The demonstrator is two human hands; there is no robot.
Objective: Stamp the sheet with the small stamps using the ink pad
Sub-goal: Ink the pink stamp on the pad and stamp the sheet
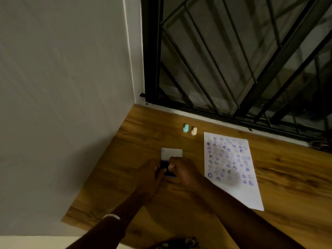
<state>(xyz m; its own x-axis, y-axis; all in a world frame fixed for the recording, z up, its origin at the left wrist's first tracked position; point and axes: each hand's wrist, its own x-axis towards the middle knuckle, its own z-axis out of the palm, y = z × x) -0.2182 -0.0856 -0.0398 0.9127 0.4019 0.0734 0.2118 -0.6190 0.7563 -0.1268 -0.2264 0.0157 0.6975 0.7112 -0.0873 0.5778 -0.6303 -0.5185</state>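
Note:
The ink pad (166, 170) lies open on the wooden table, its white lid (172, 152) folded back behind the dark pad. My left hand (149, 175) grips the pad's left edge. Over the pad's right side, my right hand (183, 170) has its fingers curled and its thumb pointing left; whatever is under the fingers is hidden. A teal stamp (186, 128) and a cream stamp (194, 131) stand upright side by side farther back. The white sheet (239, 193) lies to the right, its upper part covered with several purple prints.
The wooden table (125, 194) meets a grey wall (62, 105) on the left and a window with black bars (233, 60) at the back. A dark object (321, 146) sits at the far right by the window sill.

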